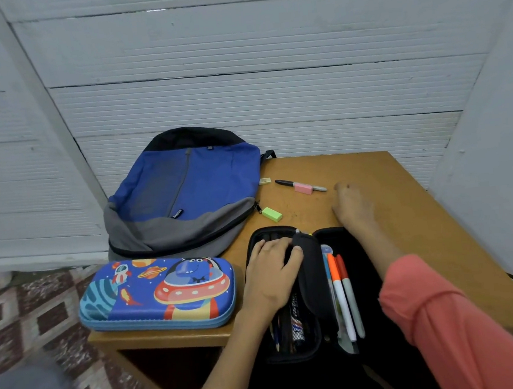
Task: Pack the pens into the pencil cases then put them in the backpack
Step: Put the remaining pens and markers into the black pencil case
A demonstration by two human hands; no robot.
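Observation:
A black pencil case point(364, 265) lies open at the table's front edge. Its right half holds an orange-capped pen point(340, 295) and a red-capped pen point(351, 300); more pens sit in the left half. My left hand point(271, 270) lies in the left half with its thumb curled round the middle divider flap. My right hand point(352, 204) is blurred, hovering over the table beyond the case with nothing in it. Just past it lies a black marker point(283, 182). A closed blue space-print pencil case point(158, 293) sits to the left. The blue and grey backpack point(186, 188) lies flat behind.
A pink eraser point(303, 188) rests on the marker. A green eraser point(272, 214) and a small pale sharpener point(265, 180) lie beside the backpack. The wooden table point(421, 211) stands against a white wall, with patterned floor to the left.

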